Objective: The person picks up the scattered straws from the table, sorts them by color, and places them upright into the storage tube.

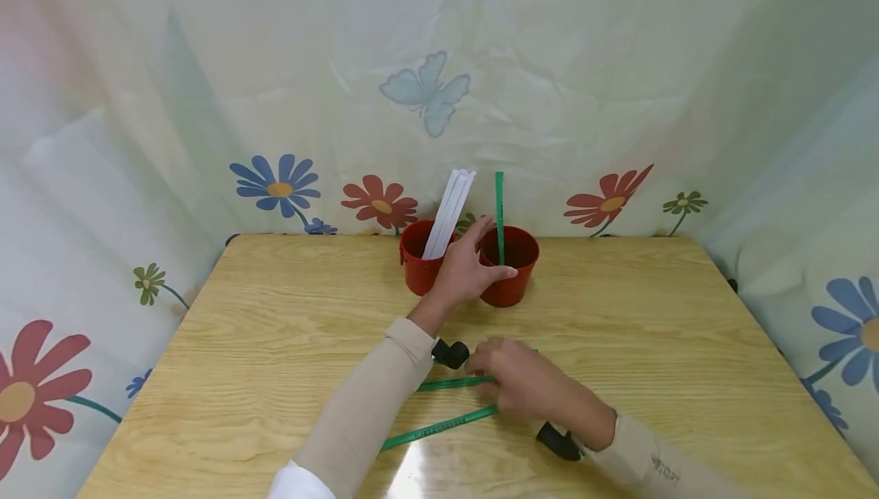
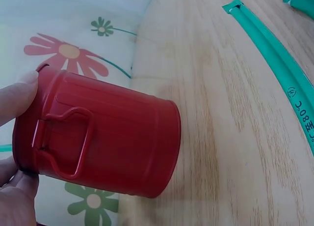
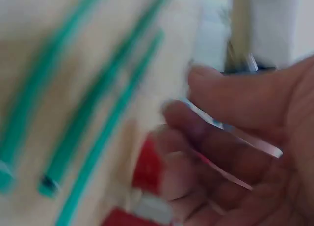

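My left hand (image 1: 465, 266) grips the rim of the right-hand small red bucket (image 1: 507, 294), thumb on one side and fingers on the other. One green-wrapped straw (image 1: 500, 205) stands upright inside that bucket. In the left wrist view the bucket (image 2: 110, 132) shows its wire handle lying against its side. Several green-wrapped straws (image 1: 439, 429) lie on the table below. Above them is my right hand (image 1: 518, 381), fingers loosely bent, thumb apart, with nothing seen held. The right wrist view is blurred, with straws (image 3: 93, 98) beside the hand.
A second red bucket (image 1: 416, 274) stands just left of the first, holding several white-wrapped straws (image 1: 448, 217) that lean right. Both buckets are near the back edge of the wooden table (image 1: 288, 316). A flowered curtain (image 1: 549, 102) hangs behind and at both sides.
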Motion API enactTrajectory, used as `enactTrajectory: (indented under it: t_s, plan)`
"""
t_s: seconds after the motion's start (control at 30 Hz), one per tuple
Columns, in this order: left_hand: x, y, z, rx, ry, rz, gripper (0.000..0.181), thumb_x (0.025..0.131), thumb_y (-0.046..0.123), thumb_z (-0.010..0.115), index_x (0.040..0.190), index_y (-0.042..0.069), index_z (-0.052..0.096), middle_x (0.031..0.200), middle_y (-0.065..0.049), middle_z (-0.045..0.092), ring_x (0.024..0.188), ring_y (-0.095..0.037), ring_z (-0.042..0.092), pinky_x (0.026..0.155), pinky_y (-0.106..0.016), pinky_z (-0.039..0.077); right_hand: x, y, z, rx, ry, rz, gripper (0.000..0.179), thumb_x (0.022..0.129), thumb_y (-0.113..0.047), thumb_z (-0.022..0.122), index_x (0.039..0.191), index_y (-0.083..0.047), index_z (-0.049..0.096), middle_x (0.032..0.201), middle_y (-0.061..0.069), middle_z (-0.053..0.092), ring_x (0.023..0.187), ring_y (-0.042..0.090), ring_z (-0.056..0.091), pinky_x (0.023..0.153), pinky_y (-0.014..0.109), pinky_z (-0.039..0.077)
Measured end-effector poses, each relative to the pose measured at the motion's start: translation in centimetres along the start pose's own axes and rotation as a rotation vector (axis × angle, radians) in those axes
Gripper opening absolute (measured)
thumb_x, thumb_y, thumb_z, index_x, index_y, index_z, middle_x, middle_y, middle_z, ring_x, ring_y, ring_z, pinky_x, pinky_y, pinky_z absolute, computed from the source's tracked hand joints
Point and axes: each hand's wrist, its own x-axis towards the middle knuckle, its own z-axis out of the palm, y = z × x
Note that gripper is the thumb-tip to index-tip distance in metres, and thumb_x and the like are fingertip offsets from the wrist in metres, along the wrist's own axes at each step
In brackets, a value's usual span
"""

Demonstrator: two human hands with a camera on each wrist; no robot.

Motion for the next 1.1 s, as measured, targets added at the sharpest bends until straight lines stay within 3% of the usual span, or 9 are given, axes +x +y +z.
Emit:
enactTrajectory:
  t_s: [0.1, 0.17, 0.37, 0.53, 0.63, 0.8, 0.93, 1.1]
  plan:
    - [-0.1, 0.1, 0.0, -0.007, 0.003, -0.003, 0.091, 0.078, 0.026, 0.084, 0.153, 0.025, 0.032, 0.155, 0.003, 0.044, 0.143, -0.019, 0.044, 0.113, -0.04, 0.044, -0.5, -1.0, 1.8, -0.085, -0.134, -0.041, 0.021, 0.081, 0.002, 0.072, 0.089, -0.018, 0.072, 0.081, -0.009, 0.062, 0.076, 0.004, 0.051, 0.066, 0.019, 0.047]
    - [-0.1, 0.1, -0.1, -0.008, -0.004, -0.004, 0.091, 0.079, 0.026, 0.083, 0.153, 0.025, 0.031, 0.156, 0.002, 0.044, 0.143, -0.02, 0.044, 0.112, -0.041, 0.044, -0.6, -1.5, 2.6, -0.157, -0.18, -0.053, 0.025, 0.079, 0.003, 0.074, 0.089, -0.019, 0.07, 0.079, -0.009, 0.058, 0.076, 0.005, 0.051, 0.065, 0.019, 0.047]
    - [-0.1, 0.1, -0.2, -0.016, -0.004, -0.015, 0.091, 0.079, 0.025, 0.083, 0.154, 0.026, 0.031, 0.156, 0.003, 0.043, 0.144, -0.02, 0.043, 0.111, -0.041, 0.045, -0.7, -1.9, 3.9, -0.32, -0.22, -0.107, 0.028, 0.079, -0.001, 0.077, 0.098, -0.017, 0.064, 0.088, -0.005, 0.063, 0.085, 0.01, 0.061, 0.068, 0.022, 0.053]
    - [-0.1, 0.2, -0.2, -0.007, -0.01, -0.03, 0.092, 0.079, 0.026, 0.083, 0.154, 0.029, 0.03, 0.157, 0.004, 0.043, 0.144, -0.019, 0.042, 0.112, -0.041, 0.045, -1.6, -1.7, 3.7, -0.367, -0.234, -0.165, 0.023, 0.082, -0.005, 0.075, 0.097, -0.017, 0.064, 0.086, -0.007, 0.06, 0.08, 0.005, 0.054, 0.068, 0.019, 0.05]
    - [-0.1, 0.3, -0.2, -0.004, -0.016, -0.03, 0.092, 0.079, 0.026, 0.083, 0.154, 0.027, 0.03, 0.157, 0.003, 0.042, 0.144, -0.02, 0.042, 0.111, -0.042, 0.045, -2.5, -1.2, 2.6, -0.322, -0.211, -0.199, 0.025, 0.079, -0.001, 0.077, 0.089, -0.02, 0.066, 0.082, -0.012, 0.055, 0.075, 0.0, 0.048, 0.065, 0.016, 0.046]
    - [-0.1, 0.2, -0.3, 0.0, -0.004, -0.016, 0.092, 0.079, 0.026, 0.083, 0.154, 0.023, 0.03, 0.157, 0.002, 0.043, 0.144, -0.02, 0.042, 0.112, -0.042, 0.044, -3.6, -0.2, -0.8, -0.075, -0.106, -0.241, 0.038, 0.071, 0.013, 0.073, 0.076, -0.022, 0.062, 0.072, -0.014, 0.048, 0.067, -0.003, 0.036, 0.063, 0.012, 0.039]
    - [-0.1, 0.2, -0.3, -0.005, -0.012, -0.016, 0.092, 0.079, 0.027, 0.083, 0.154, 0.023, 0.03, 0.157, 0.002, 0.042, 0.144, -0.021, 0.043, 0.112, -0.042, 0.044, -4.2, 0.2, -3.8, 0.1, 0.029, -0.262, 0.036, 0.076, 0.009, 0.073, 0.082, -0.025, 0.065, 0.077, -0.013, 0.055, 0.072, -0.005, 0.043, 0.066, 0.013, 0.046]
    - [-0.2, 0.2, -0.3, -0.011, -0.016, 0.004, 0.09, 0.079, 0.027, 0.083, 0.153, 0.024, 0.032, 0.156, 0.0, 0.044, 0.143, -0.023, 0.044, 0.111, -0.043, 0.045, -4.2, 0.6, -6.4, 0.169, 0.211, -0.33, 0.039, 0.076, 0.01, 0.073, 0.087, -0.026, 0.063, 0.079, -0.013, 0.056, 0.073, -0.004, 0.047, 0.066, 0.012, 0.046]
